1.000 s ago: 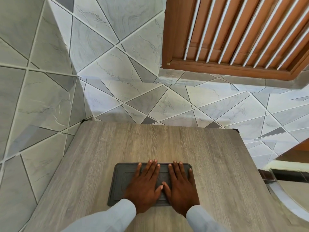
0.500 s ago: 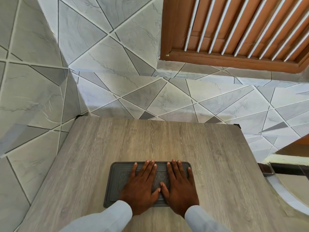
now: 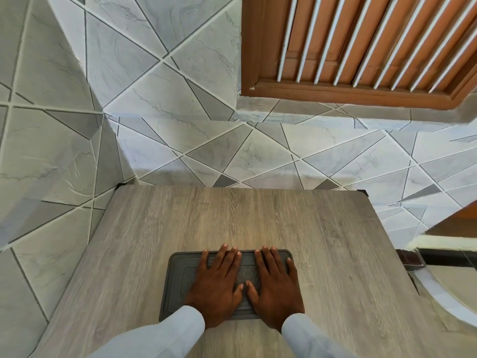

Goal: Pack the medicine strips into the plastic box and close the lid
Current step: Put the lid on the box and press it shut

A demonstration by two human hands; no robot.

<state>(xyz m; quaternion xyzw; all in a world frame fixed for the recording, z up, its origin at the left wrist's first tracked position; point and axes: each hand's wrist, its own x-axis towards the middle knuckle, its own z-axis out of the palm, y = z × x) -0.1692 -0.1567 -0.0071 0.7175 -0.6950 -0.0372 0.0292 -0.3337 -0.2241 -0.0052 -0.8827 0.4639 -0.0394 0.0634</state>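
your left hand (image 3: pixel 216 285) and right hand (image 3: pixel 273 288) stay flat, fingers spread, holding nothing, on the dark lid (image 3: pixel 178 280) at lower centre, unchanged; box looks closed, strips unseen.

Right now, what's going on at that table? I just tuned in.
A person has both palms flat on the dark grey lid of a plastic box lying on the wooden table. The left hand and right hand lie side by side with fingers spread, thumbs nearly touching. The lid is on the box; whether it has latched cannot be told. No medicine strips are in sight, so they are presumably inside. Nothing else is visible on the table.
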